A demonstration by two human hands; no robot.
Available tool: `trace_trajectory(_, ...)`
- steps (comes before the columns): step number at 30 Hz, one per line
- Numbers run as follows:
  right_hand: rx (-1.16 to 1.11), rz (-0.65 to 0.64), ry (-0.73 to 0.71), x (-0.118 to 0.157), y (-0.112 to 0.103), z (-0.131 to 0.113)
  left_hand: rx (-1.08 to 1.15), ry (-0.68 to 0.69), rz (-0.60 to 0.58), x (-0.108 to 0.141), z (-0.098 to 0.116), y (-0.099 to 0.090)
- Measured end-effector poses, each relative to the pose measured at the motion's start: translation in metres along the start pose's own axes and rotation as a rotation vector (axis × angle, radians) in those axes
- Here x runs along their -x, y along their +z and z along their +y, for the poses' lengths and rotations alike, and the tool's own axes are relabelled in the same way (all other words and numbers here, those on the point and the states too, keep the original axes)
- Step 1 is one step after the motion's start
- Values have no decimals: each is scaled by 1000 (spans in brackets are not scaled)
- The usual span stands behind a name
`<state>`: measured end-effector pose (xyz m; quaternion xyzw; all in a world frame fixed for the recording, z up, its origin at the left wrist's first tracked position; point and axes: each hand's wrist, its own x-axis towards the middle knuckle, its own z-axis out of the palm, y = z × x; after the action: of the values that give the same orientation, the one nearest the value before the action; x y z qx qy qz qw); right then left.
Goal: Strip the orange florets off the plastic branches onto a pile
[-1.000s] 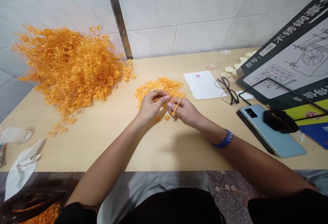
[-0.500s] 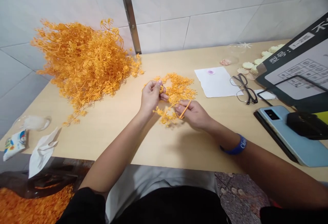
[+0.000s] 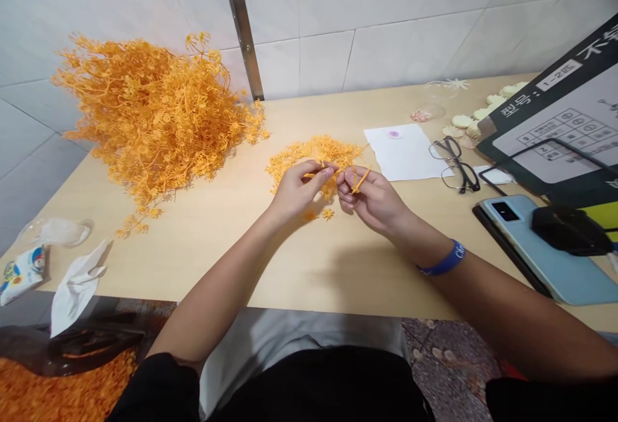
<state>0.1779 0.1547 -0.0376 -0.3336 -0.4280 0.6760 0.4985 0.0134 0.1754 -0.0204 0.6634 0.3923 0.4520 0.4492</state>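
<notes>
Left hand (image 3: pixel 298 192) and right hand (image 3: pixel 379 200), close together, both pinching thin orange stems (image 3: pixel 362 179) at the flower pile (image 3: pixel 318 145), between front and back edges of the surface (image 3: pixel 284 274); larger orange bunch (image 3: pixel 159 116) near the back-left corner

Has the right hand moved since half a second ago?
Yes: judged against the white paper lying on the table, the right hand has shifted rightward and farther from the body, nearer that paper.

Room between forearms (image 3: pixel 229 274), orange heap (image 3: pixel 159 119) blocking left
</notes>
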Motion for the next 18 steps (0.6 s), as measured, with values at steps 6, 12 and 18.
trace_trajectory(6,38,31,51,-1,0,4,12,-26,21,0,-1,-1)
trace_trajectory(12,88,87,34,-3,1,4,84,15,-25,0,-3,0)
trace_trajectory(18,134,130,-22,-4,-1,3,163,-160,121,-5,2,-9)
